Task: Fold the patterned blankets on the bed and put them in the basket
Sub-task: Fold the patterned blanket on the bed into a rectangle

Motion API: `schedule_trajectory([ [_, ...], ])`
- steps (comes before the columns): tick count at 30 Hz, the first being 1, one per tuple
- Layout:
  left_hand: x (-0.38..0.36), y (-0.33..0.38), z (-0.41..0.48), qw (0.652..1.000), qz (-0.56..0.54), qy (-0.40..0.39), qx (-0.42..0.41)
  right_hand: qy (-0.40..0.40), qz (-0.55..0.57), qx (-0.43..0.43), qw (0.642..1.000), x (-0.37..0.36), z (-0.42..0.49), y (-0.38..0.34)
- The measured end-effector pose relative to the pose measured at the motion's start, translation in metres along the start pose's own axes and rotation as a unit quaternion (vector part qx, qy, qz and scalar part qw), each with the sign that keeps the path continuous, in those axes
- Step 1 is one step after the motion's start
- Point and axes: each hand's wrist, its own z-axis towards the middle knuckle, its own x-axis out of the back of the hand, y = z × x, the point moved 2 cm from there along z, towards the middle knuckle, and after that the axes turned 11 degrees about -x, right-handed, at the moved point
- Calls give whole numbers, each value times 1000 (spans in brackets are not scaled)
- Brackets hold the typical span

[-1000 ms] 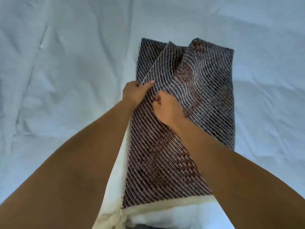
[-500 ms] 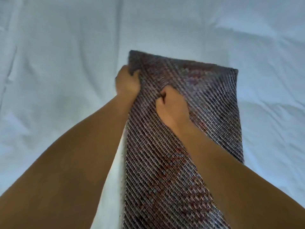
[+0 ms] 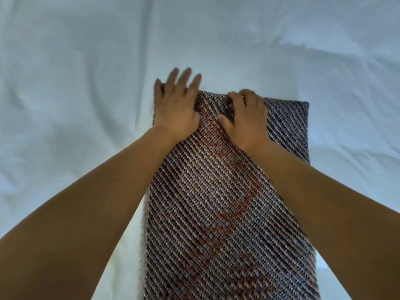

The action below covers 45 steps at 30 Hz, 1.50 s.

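Patterned blanket (image 3: 216,202) lies folded long on the bed (image 3: 86,83); left hand (image 3: 176,113) presses its far left corner, fingers (image 3: 185,80) straight and spread; right hand (image 3: 246,120) curls its fingers over the far edge.

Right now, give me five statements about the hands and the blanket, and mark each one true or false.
1. The patterned blanket lies as a long strip on the white sheet. True.
2. The left hand is balled into a fist. False: its fingers are straight and spread, reaching past the blanket's far edge.
3. Both hands are at the blanket's far end. True.
4. A basket stands beside the blanket. False: no basket is in view.
5. The right hand rests on bare sheet, clear of the blanket. False: it lies on the blanket, fingers bent at its far edge.
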Motion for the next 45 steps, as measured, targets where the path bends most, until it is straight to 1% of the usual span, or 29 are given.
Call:
schedule_trajectory([
  [2, -10, 14, 14, 995, 13, -61, -73, -5, -16, 33, 999, -6, 4, 1],
  [4, -23, 19, 22, 990, 25, -102, -92, -21, -46, 72, 996, -15, 9, 9],
  [6, -33, 14, 23, 990, 34, -113, -75, -46, -78, 81, 993, -20, 17, 32],
  [8, -41, 5, 22, 992, 28, -107, -54, -57, -94, 40, 993, -22, 28, 70],
  [10, -48, -2, 22, 994, 29, -101, -34, -50, -99, 1, 994, -20, 39, 105],
  [13, -56, -3, 28, 994, 35, -106, -9, -41, -91, -1, 995, -20, 53, 130],
  [15, -55, 0, 36, 991, 64, -113, -12, -51, -89, 6, 995, -21, 60, 133],
  [17, -47, 4, 47, 987, 94, -123, -41, -67, -90, 10, 994, -22, 63, 133],
  [20, -37, 7, 62, 972, 89, -182, -115, -69, -97, 37, 992, -15, 62, 130],
  [21, -34, 7, 66, 967, 79, -207, -124, -64, -95, 56, 992, -12, 61, 127],
  [24, -25, 12, 76, 956, 58, -271, -96, -57, -90, 97, 990, -3, 57, 120],
  [26, -17, 16, 78, 952, 70, -287, -83, -51, -95, 106, 989, 6, 53, 115],
  [27, -11, 17, 78, 950, 88, -288, -78, -36, -106, 112, 987, 12, 49, 113],
  [29, 4, 16, 74, 949, 128, -282, -65, 12, -126, 129, 983, 24, 39, 109],
  [31, 22, 13, 64, 948, 152, -277, -51, 51, -119, 131, 983, 38, 23, 105],
  [34, 44, 17, 42, 949, 161, -267, -55, 62, -120, 105, 985, 57, -8, 101],
  [37, 67, 32, 12, 966, 148, -197, -75, 78, -116, 102, 985, 78, -41, 98],
  [39, 85, 44, -14, 978, 124, -153, -74, 89, -115, 97, 985, 92, -67, 93],
  [43, 114, 71, -78, 992, 67, -80, -65, 105, -118, 98, 983, 115, -125, 90],
  [45, 126, 89, -115, 994, 59, -61, -67, 114, -114, 99, 982, 125, -162, 91],
])
